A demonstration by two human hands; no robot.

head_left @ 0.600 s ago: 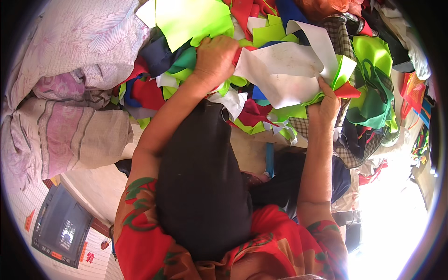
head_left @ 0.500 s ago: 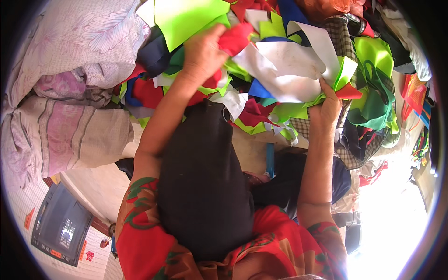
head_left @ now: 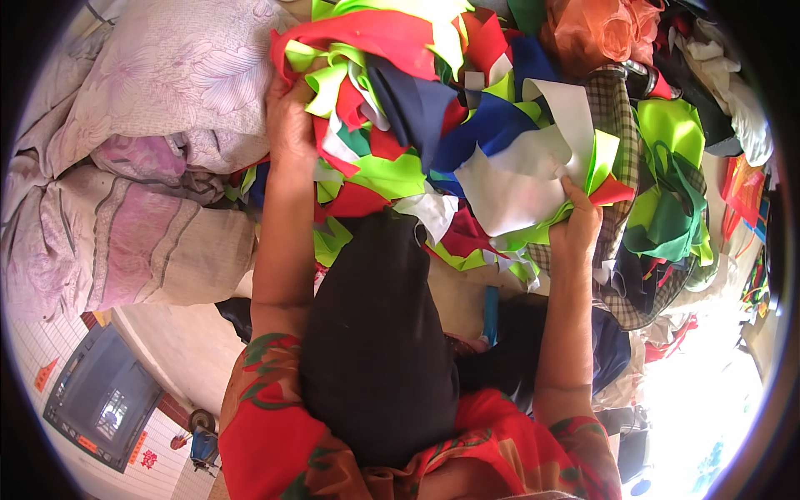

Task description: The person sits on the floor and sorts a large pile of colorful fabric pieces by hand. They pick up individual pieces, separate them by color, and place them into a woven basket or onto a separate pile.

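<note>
The place is seeming like a home doubling as a cloth workroom — a heap of fabric scraps [head_left: 483,132] is spreading out, floral cloth [head_left: 196,71] is bulging left of the heap, and red decorations [head_left: 149,460] are dotting a pale wall [head_left: 169,442] lower left of it.

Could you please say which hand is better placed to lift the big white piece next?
Probably the right hand: its fingers touch the big white piece, while the left hand is farther off, at red cloth.

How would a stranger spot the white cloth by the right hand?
Find the heap of coloured cloth scraps, then the right hand at its near edge. The white cloth touching that hand has a lime corner and red corner beside it; it's the heap's broadest pale piece.
</note>
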